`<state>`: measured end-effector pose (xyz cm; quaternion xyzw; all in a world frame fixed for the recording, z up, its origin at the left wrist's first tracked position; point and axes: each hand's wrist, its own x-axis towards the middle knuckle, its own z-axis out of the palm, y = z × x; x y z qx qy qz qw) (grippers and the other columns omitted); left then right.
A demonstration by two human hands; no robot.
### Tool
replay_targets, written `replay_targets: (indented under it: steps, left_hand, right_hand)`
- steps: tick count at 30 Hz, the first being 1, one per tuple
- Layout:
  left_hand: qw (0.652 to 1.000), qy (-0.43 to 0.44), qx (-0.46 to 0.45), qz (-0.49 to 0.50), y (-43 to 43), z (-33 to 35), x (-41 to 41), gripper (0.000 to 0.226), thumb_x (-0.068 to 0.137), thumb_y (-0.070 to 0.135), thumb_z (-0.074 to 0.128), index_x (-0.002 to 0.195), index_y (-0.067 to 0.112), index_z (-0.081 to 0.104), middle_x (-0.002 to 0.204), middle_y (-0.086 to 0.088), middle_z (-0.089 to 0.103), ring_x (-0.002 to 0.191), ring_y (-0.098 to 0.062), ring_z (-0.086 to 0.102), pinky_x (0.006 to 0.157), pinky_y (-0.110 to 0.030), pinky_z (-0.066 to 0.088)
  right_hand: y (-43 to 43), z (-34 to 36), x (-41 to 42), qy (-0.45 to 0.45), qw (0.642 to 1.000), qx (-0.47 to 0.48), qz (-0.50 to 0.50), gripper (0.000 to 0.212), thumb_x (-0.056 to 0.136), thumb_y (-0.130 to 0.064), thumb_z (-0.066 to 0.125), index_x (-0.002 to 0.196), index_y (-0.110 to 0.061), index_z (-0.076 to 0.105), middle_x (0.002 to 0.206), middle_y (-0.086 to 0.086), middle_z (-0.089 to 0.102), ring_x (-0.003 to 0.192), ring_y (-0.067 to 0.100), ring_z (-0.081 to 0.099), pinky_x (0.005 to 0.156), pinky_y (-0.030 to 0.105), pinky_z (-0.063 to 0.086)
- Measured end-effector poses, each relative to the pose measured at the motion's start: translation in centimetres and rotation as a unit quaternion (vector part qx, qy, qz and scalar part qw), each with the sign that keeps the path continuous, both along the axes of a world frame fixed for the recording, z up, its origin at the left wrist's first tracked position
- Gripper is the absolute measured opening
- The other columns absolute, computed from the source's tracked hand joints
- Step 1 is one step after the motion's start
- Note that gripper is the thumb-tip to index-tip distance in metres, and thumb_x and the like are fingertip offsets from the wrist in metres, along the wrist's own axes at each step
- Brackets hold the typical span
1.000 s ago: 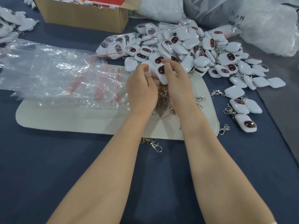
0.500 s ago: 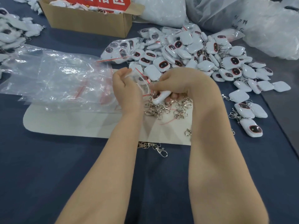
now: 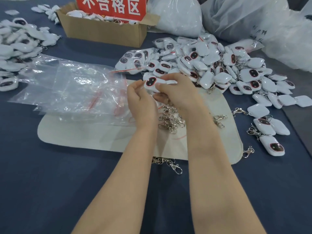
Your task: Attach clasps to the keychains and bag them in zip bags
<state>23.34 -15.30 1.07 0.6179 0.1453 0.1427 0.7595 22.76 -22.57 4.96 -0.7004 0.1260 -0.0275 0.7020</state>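
Note:
A white keychain (image 3: 150, 82) with a dark red-rimmed face is held up between both hands over the pale mat (image 3: 81, 137). My left hand (image 3: 141, 103) pinches its left end and my right hand (image 3: 177, 93) grips its right side, fingers curled round it. Whether a zip bag is round it I cannot tell. Loose metal clasps (image 3: 170, 119) lie in a heap on the mat just under my hands. A stack of clear zip bags (image 3: 72, 92) with red seals lies to the left. A big pile of white keychains (image 3: 219, 68) spreads behind and to the right.
A cardboard box (image 3: 104, 33) with a red sign stands at the back. More keychains (image 3: 15, 53) lie at far left, large plastic sacks (image 3: 244, 19) at the back right. One clasp (image 3: 173, 166) lies on the blue cloth near the mat's front edge; several keychains with clasps (image 3: 266, 130) lie right.
The hands have lifted the keychain and turned it so its dark face shows. The right hand has rolled back from over the clasps. The camera has tilted, showing more of the box.

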Motion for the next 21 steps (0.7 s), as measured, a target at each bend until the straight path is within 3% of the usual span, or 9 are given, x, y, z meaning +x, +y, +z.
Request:
replay_targets:
  steps: [3, 7, 12, 15, 18, 21]
  left_hand:
    - [1.0, 0.004, -0.001, 0.001, 0.0, -0.2, 0.3, 0.024, 0.093, 0.005, 0.037, 0.1, 0.02, 0.054, 0.089, 0.019, 0.054, 0.075, 0.015, 0.053, 0.076, -0.014, 0.046]
    - [1.0, -0.003, 0.009, 0.0, -0.2, -0.3, 0.6, 0.022, 0.093, 0.006, 0.039, 0.102, 0.018, 0.055, 0.087, 0.02, 0.055, 0.07, 0.02, 0.052, 0.066, -0.003, 0.041]
    - [0.999, -0.001, 0.049, -0.01, -0.1, 0.1, 1.7, 0.023, 0.094, 0.005, 0.037, 0.104, 0.017, 0.054, 0.088, 0.019, 0.054, 0.082, 0.008, 0.052, 0.069, -0.002, 0.04]
    - [0.998, 0.0, 0.056, -0.015, 0.1, 0.2, 2.3, 0.023, 0.094, 0.004, 0.038, 0.104, 0.017, 0.053, 0.097, 0.009, 0.058, 0.1, -0.012, 0.058, 0.088, -0.02, 0.044]
    - [0.998, -0.002, 0.065, -0.008, 0.2, 0.3, 2.8, 0.024, 0.095, 0.005, 0.036, 0.106, 0.015, 0.054, 0.093, 0.016, 0.055, 0.098, -0.01, 0.053, 0.086, -0.02, 0.039]
    - [0.998, 0.018, 0.053, -0.006, 0.6, 0.5, 3.6, 0.027, 0.094, 0.003, 0.034, 0.105, 0.017, 0.055, 0.095, 0.016, 0.056, 0.1, -0.013, 0.054, 0.089, -0.024, 0.042]
  right_hand:
    - [0.7, -0.7, 0.4, -0.001, 1.0, 0.019, -0.013, 0.019, 0.091, -0.001, 0.061, 0.108, -0.003, 0.053, 0.084, 0.015, 0.059, 0.041, 0.006, 0.059, 0.048, 0.017, 0.052]
    - [0.9, -1.1, 0.9, 0.003, 0.999, 0.024, -0.04, 0.024, 0.091, -0.001, 0.059, 0.115, 0.001, 0.054, 0.091, 0.017, 0.059, 0.038, 0.002, 0.056, 0.044, 0.013, 0.046]
    - [1.0, -1.2, 1.5, -0.011, 0.997, 0.043, -0.066, 0.026, 0.091, -0.004, 0.061, 0.116, 0.0, 0.053, 0.088, 0.013, 0.062, 0.042, 0.002, 0.06, 0.045, 0.014, 0.047]
    - [1.1, -1.3, 2.2, -0.022, 0.995, 0.03, -0.093, 0.023, 0.089, -0.01, 0.065, 0.106, -0.006, 0.05, 0.084, 0.012, 0.065, 0.046, 0.006, 0.062, 0.049, 0.018, 0.05]
    - [1.2, -0.9, 3.1, -0.018, 0.994, -0.042, -0.1, 0.021, 0.087, -0.018, 0.066, 0.098, -0.012, 0.05, 0.069, 0.005, 0.065, 0.041, 0.005, 0.056, 0.045, 0.02, 0.045]
    - [1.1, 0.1, 4.2, 0.025, 0.992, -0.118, -0.031, 0.006, 0.085, -0.017, 0.059, 0.088, -0.011, 0.056, 0.056, 0.0, 0.058, 0.034, 0.007, 0.046, 0.038, 0.017, 0.035]
